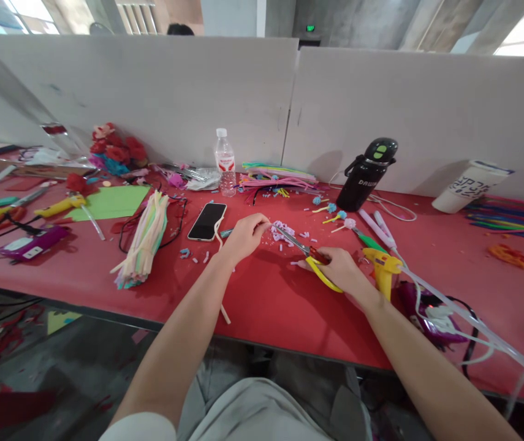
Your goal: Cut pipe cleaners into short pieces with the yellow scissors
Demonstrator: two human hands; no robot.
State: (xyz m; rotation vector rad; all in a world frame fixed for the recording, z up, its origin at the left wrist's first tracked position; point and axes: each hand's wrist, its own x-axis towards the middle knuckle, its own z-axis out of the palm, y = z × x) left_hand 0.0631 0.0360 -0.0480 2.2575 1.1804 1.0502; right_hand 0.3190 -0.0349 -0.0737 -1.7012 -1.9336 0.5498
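My left hand [247, 236] is closed in a pinch over the middle of the red table, with a thin pale pipe cleaner tip at its fingertips. A cream pipe cleaner [225, 315] shows on both sides of my left forearm; I cannot tell if it is the same piece. My right hand [339, 269] grips scissors [308, 251] with yellow and red handles. Their blades point left, to the fingertips of my left hand. Just beyond the blades lies a small pile of cut lilac pieces [284, 231], with more bits scattered around.
A phone [207, 222] and a bundle of pale pipe cleaners [144, 242] lie left. Behind stand a water bottle [225, 162] and a black flask [366, 174]. Small pompom-like pieces [342, 215] rest near the flask. A yellow glue gun [383, 269] is right of my right hand.
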